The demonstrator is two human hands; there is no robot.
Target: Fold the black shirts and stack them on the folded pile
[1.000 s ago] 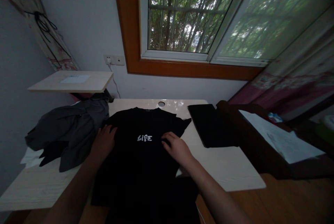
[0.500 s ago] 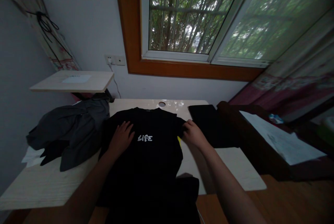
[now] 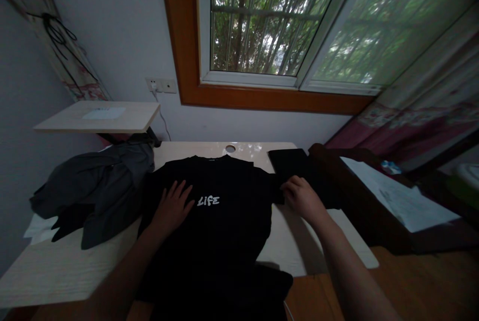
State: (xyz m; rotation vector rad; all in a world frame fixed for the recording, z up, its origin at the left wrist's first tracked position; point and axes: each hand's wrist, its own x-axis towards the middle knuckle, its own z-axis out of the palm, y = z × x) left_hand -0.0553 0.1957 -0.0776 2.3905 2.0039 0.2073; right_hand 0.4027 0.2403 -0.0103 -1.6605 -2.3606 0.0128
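I am pressing my left hand (image 3: 172,209) flat, fingers spread and grasping nothing, on the chest of the black T-shirt (image 3: 220,231), just left of its white "LIFE" print (image 3: 208,201). The shirt is lying face up on the pale desk (image 3: 56,271), its hem hanging over the near edge. My right hand (image 3: 302,197) is pinching the shirt's right sleeve, fingers curled on the fabric, beside a flat black pad (image 3: 295,166). A heap of grey clothes (image 3: 93,186) is lying on the desk to my left.
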